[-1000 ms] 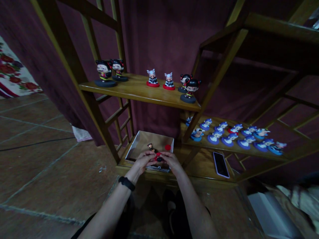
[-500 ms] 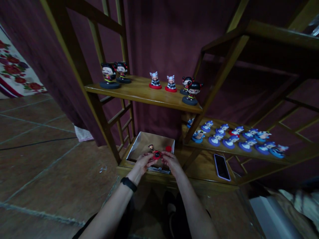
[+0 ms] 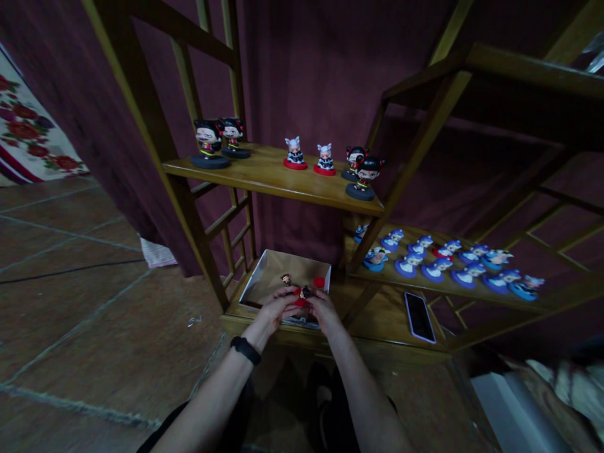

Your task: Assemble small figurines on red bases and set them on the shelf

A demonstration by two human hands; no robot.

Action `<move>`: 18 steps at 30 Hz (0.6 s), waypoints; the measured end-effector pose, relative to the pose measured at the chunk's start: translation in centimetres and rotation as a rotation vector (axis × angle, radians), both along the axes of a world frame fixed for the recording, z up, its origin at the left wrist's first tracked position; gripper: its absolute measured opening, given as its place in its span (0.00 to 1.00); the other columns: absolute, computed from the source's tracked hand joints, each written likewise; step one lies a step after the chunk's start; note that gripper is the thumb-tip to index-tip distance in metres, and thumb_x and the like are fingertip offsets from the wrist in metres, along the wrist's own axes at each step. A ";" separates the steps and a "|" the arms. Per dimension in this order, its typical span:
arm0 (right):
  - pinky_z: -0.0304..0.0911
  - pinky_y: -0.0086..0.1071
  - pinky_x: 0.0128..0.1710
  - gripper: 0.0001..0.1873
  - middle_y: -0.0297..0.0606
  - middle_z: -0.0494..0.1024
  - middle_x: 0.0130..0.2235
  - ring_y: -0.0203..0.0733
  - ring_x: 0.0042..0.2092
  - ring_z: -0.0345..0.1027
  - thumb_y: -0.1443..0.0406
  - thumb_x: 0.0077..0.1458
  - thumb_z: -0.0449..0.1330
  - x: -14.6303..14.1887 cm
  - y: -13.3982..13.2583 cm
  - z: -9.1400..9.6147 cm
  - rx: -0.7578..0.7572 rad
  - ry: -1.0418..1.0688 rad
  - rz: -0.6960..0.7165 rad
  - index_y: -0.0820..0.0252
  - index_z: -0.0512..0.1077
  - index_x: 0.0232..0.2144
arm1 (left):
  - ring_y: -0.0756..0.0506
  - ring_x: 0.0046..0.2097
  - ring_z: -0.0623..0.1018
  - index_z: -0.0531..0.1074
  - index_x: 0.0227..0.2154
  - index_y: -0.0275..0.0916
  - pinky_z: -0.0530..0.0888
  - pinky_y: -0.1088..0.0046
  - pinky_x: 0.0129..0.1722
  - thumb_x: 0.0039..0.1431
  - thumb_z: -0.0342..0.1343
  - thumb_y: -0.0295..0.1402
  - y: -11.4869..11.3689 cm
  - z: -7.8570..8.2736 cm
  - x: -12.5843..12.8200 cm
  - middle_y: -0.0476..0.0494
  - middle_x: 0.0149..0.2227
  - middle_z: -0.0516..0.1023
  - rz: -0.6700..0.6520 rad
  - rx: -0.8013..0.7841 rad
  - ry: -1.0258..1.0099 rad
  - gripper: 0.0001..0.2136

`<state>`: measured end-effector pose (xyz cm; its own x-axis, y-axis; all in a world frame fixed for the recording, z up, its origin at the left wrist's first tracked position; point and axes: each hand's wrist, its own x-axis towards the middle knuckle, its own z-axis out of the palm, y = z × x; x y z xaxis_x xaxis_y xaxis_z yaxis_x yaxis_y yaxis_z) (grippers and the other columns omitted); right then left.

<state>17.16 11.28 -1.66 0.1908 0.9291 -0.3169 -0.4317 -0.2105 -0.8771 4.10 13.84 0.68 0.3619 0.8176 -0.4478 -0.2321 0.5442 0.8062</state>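
Wooden shelving, seen from the head view, stands against a dark maroon curtain (image 3: 302,75), and at its foot, at the near side, the person's two hands meet over a shallow white-walled box (image 3: 267,267). Between the hands is a small black-haired figurine (image 3: 305,292) with red at its base, held over the near right part of the box. The left hand (image 3: 277,306) grasps it from the left, fingers about the red part; the right hand (image 3: 323,306) pinches it from the right with the fingertips, though the exact contact is partly hidden. A black wristband (image 3: 246,350) circles the left wrist. Inside the box, just beyond the left hand, lies another little figurine (image 3: 285,279), and a red disc (image 3: 319,282) sits near the right wall, just past the right hand. Above and farther off, the upper shelf (image 3: 264,176) bears two black-haired figures (image 3: 208,139) at its left end, two white-haired figures (image 3: 294,151) on red bases in the middle and two more dark-haired figures (image 3: 366,173) at its right end. Farther right, a lower shelf carries rows of figures (image 3: 436,267), mostly on purple or blue bases, and nearer, below them, lies a phone (image 3: 419,317) with a pale purple edge
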 end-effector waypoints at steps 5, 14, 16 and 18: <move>0.58 0.25 0.22 0.13 0.31 0.75 0.26 0.32 0.24 0.66 0.66 0.33 0.63 0.2 -0.4 0.6 -0.025 -0.006 0.008 0.60 0.70 0.27 | 0.50 0.23 0.76 0.70 0.36 0.35 0.70 0.80 0.21 0.40 0.63 0.32 0.1 0.4 -0.3 0.43 0.26 0.77 -0.063 0.051 0.087 0.17; 0.64 0.33 0.36 0.16 0.37 0.77 0.35 0.40 0.35 0.70 0.60 0.35 0.65 -0.2 -1.0 1.5 0.096 -0.005 0.129 0.59 0.73 0.30 | 0.49 0.24 0.76 0.65 0.24 0.34 0.75 0.72 0.28 0.40 0.63 0.26 0.0 -0.3 0.4 0.45 0.22 0.75 0.166 0.042 -0.012 0.11; 0.63 0.32 0.36 0.19 0.38 0.77 0.36 0.41 0.37 0.70 0.59 0.35 0.64 -0.3 -0.9 1.5 0.126 -0.057 0.158 0.60 0.73 0.33 | 0.49 0.24 0.76 0.64 0.24 0.34 0.75 0.72 0.29 0.40 0.63 0.25 0.0 -0.3 0.5 0.46 0.22 0.74 0.185 0.050 -0.003 0.11; 0.62 0.32 0.36 0.20 0.37 0.77 0.35 0.41 0.37 0.69 0.58 0.35 0.64 -0.4 -0.6 1.2 0.140 -0.118 0.160 0.60 0.73 0.33 | 0.49 0.25 0.76 0.64 0.24 0.34 0.76 0.71 0.29 0.39 0.63 0.25 0.1 -0.3 0.6 0.45 0.23 0.75 0.190 0.058 0.013 0.12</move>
<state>16.72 10.64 -0.44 0.0658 0.9838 -0.1670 -0.2950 -0.1407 -0.9451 4.68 13.90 0.34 0.1931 0.8951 -0.4019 -0.3152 0.4445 0.8385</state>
